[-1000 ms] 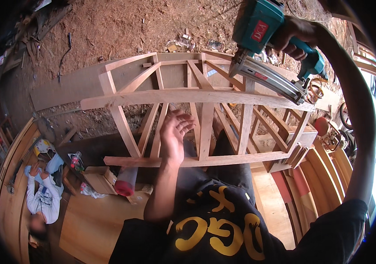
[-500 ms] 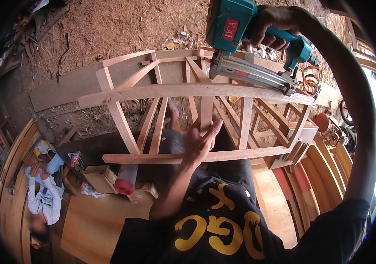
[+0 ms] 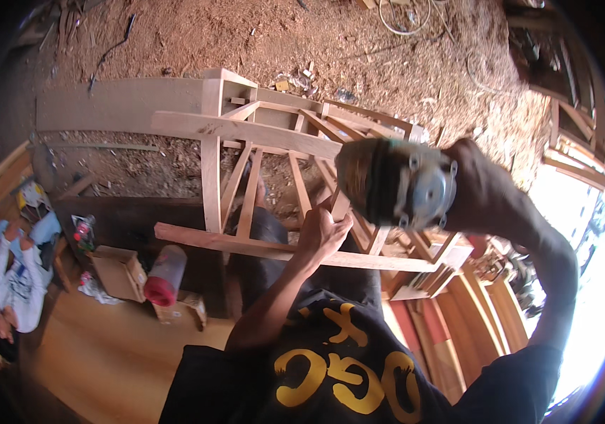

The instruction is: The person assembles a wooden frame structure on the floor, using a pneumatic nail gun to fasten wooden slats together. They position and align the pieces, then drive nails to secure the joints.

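Across the person's legs, a pale wooden frame, with a nail gun over its right half!
Stiff and fairly light for its spread, by the look of it, though such slim wood could split under a hard squeeze; the far rail or near rail, close to a joint, seems the surest hold. And the nail gun, likely rigid and heavy up front, is best borne by its handle; it hides part of the far rail, and whether they touch can't be told. Right hand is closed on the tool from behind, fingers mostly hidden. Left hand, reaching over the near rail, has thumb and fingers round a cross slat, bare wood that should not slip.
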Available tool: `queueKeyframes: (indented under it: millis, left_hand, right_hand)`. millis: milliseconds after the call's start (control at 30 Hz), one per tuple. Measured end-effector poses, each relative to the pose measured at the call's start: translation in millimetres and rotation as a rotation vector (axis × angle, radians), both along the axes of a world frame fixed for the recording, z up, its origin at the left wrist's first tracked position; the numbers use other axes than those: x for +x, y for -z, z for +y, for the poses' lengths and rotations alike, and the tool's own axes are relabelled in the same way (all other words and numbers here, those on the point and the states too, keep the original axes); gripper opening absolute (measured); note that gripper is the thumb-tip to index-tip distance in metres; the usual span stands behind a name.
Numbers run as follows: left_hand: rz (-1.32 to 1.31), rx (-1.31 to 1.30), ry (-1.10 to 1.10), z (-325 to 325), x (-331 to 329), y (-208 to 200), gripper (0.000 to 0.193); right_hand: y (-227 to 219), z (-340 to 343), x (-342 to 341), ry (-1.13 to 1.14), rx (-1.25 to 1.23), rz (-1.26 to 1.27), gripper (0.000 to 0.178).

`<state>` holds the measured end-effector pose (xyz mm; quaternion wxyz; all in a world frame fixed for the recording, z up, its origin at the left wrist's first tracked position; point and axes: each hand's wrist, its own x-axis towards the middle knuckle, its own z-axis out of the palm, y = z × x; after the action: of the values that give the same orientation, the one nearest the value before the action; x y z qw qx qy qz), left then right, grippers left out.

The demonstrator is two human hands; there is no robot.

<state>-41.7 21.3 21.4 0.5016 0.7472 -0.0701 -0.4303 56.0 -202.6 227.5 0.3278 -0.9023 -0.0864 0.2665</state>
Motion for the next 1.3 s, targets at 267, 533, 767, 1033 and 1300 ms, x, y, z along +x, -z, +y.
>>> queueKeyframes:
  millis: [267,533,767,1033,1300]
  left_hand:
    - [-0.073,-0.095,-0.093,6.4,-5.3,-6.5,0.035]
    - [0.24,-0.04,0.052,5.1,10.3,-17.1,0.029]
    - [0.191,-0.009,0.019,5.2,5.1,-13.6,0.028]
    - [0.138,-0.044,0.021,6.4,4.6,-12.9,0.027]
    - [0.165,0.003,-0.014,2.1,5.2,-7.9,0.036]
  right_hand:
    - [-4.0,45.4,-19.0,-0.076,-0.144,0.067,0.036]
    - [-4.4,38.7,-21.3,-0.215,-0.288,0.095,0.037]
    - [-5.3,32.3,-22.6,-0.25,-0.37,0.087,0.039]
    - [-6.8,15.0,-32.5,-0.262,-0.441,0.022,0.041]
    - [-15.0,-30.9,-90.8,-0.103,-0.587,-0.139,0.043]
